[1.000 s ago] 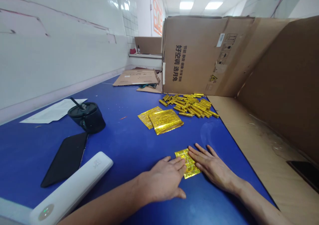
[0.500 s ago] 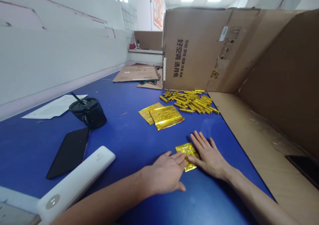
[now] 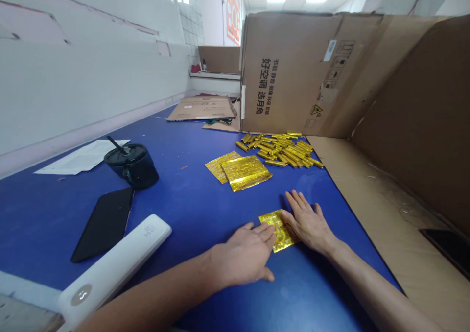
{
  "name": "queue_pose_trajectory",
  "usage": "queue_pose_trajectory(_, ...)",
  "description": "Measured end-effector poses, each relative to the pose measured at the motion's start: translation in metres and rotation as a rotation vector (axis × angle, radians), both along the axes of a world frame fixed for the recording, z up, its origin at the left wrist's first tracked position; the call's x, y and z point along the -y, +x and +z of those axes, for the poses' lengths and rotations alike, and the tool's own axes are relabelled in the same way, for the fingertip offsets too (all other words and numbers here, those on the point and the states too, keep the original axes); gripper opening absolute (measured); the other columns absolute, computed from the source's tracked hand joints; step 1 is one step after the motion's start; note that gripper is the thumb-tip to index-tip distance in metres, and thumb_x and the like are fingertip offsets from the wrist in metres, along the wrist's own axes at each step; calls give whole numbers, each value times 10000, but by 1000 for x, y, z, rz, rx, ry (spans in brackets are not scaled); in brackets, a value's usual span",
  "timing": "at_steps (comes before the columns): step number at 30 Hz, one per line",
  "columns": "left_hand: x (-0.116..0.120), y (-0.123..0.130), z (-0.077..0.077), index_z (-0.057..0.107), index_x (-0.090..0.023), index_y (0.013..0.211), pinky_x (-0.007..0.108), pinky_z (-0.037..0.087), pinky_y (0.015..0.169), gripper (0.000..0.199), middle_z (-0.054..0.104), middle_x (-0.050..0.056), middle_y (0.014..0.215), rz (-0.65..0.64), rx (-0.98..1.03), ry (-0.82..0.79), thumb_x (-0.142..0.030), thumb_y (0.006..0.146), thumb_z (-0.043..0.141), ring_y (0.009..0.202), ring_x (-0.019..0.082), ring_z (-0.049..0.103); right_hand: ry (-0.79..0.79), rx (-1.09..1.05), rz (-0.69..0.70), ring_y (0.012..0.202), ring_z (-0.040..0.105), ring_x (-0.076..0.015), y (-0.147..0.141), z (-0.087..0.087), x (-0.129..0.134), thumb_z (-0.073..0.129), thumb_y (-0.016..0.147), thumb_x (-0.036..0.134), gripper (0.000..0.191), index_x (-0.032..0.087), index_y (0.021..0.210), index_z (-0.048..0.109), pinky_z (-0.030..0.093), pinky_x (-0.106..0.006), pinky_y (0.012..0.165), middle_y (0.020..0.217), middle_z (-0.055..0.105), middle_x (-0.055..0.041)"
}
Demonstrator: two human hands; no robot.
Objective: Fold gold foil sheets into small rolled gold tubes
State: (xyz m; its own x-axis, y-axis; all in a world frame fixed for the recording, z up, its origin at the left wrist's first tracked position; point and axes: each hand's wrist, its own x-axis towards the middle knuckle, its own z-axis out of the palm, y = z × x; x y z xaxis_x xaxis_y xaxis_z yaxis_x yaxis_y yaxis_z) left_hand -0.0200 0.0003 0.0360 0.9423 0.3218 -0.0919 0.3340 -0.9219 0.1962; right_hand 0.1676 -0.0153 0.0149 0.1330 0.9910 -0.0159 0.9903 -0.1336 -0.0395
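A small gold foil sheet (image 3: 282,231) lies on the blue table in front of me. My left hand (image 3: 246,253) rests palm down with its fingertips on the sheet's left part, its thumb spread away. At the sheet's right edge lies my right hand (image 3: 310,224), fingers stretched out and thumb over the foil. Farther back are larger gold sheets (image 3: 246,173), overlapping each other. Behind them, near the cardboard, is a pile of rolled gold foil tubes (image 3: 284,151).
On the left are a dark lidded mug (image 3: 137,168), a black phone (image 3: 104,224), a long white device (image 3: 121,263) and white paper (image 3: 81,158). A large cardboard box (image 3: 293,77) borders the back and right. Flat cardboard (image 3: 201,108) lies at the far end.
My right hand has shifted slightly, its thumb moving up and uncovering more of the small foil sheet's right side. My left hand has stayed almost where it was.
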Motion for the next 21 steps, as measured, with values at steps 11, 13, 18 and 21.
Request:
queue_pose_trajectory(11,2,1,7,357,-81,1245,413,257,966,692,347,158,1298,26,-29,-38,-477,714,557,1208,240,296,55,33,-77,1261,116,-279,-8,-19,-16,194,867,420,531,148,1320,248,143,-562,927,1390,194,-119)
queue_pose_trajectory(13,2,1,7,360,-84,1244,406,258,966,695,351,156,1296,28,-21,-43,-484,711,557,1207,237,299,51,32,-82,1259,130,-275,-8,-18,-16,205,866,417,524,156,1317,257,154,-556,928,1388,206,-111)
queue_pose_trajectory(18,1,0,8,364,-90,1243,392,259,969,701,359,156,1291,40,-24,-58,-480,700,571,1203,235,308,87,31,-116,1253,165,-267,-8,-18,-16,208,865,384,497,164,1302,292,177,-550,927,1376,247,-92)
queue_pose_trajectory(21,2,0,9,364,-97,1244,394,264,967,700,361,150,1291,47,-19,-66,-476,696,578,1199,233,315,115,23,-132,1248,189,-262,-8,-22,-15,197,865,351,481,165,1296,303,198,-547,920,1370,264,-85)
